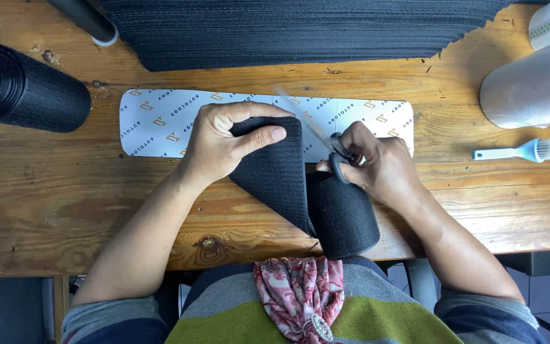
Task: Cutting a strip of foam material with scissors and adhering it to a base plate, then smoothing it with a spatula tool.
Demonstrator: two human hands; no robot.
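Scissors [337,153] sit in the right hand [377,167], fingers curled through the black handles and the blades, blurred, pointing up and left over the white template [160,121]. That hand is closed around the handles; how far the blades stand apart cannot be told. The left hand [224,143] pinches the top edge of a black mesh strip [275,172], thumb on the front and fingers folded over the back, holding it flat against the template. The strip runs down and right to a mesh roll [345,216] lying at the near edge of the bench [65,204], just under the right hand.

The template is a long rounded card with small printed marks, lying across the middle of the bench. A bigger black roll [27,89] lies at the far left, well apart from the hands. A stack of dark mesh sheets [300,32] lies along the far side. At the right stand a white film roll [529,89] and, near it, a small blue-and-white brush [520,151].
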